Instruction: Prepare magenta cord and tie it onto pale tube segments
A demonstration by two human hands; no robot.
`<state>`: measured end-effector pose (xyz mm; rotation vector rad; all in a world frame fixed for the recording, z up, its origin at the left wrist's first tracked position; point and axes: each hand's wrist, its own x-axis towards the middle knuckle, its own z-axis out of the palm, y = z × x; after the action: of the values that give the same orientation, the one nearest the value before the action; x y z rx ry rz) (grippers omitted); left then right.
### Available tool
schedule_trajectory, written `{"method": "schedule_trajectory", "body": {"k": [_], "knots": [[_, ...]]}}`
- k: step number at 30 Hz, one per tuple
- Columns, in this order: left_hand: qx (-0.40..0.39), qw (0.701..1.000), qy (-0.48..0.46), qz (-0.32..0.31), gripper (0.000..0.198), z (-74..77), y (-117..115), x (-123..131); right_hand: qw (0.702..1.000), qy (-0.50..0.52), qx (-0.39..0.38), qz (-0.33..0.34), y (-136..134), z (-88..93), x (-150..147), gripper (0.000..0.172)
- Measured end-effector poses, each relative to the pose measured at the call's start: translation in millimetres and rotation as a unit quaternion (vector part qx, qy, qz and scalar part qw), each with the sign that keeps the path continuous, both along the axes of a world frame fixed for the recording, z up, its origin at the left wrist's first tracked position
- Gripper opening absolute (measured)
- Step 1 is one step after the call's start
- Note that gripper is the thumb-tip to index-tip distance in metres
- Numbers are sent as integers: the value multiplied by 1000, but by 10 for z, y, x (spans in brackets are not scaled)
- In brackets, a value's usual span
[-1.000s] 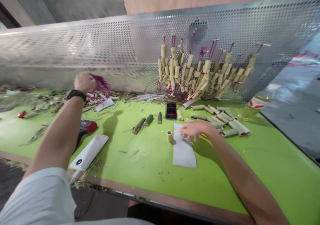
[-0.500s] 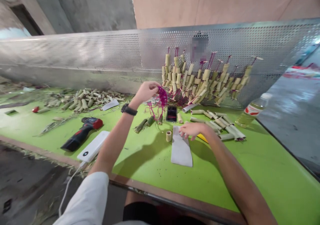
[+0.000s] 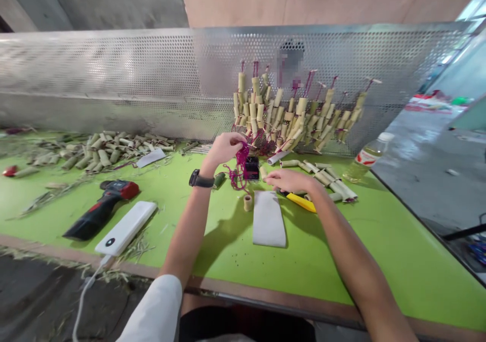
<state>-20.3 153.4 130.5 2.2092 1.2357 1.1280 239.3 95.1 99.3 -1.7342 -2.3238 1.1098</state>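
left hand point(image 3: 224, 147) is gripping magenta strings point(image 3: 238, 170), fingers clenched round the bunch's top, strands dangling just above the green surface point(image 3: 228, 253), in front of a small black box point(image 3: 252, 168) | right hand point(image 3: 288, 180) is hovering low, fingers released and stretched flat, just beside a yellow tool point(image 3: 302, 202), behind a grey sheet point(image 3: 269, 219)

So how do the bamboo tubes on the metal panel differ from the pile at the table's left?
The panel tubes hang from purple strings; the pile lies loose on the green table. The panel tubes stand upright or slanted; the pile's lie on their sides. Both are short bamboo pieces.
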Motion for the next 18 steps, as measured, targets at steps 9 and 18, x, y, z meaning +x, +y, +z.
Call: {"method": "schedule_trajectory", "body": {"k": [9, 18], "knots": [[-24, 984, 6, -179, 18, 175, -329, 310, 963, 227, 121, -85, -118, 48, -331, 71], [-12, 983, 141, -116, 35, 219, -819, 134, 885, 349, 183, -249, 153, 126, 116, 24]]}}
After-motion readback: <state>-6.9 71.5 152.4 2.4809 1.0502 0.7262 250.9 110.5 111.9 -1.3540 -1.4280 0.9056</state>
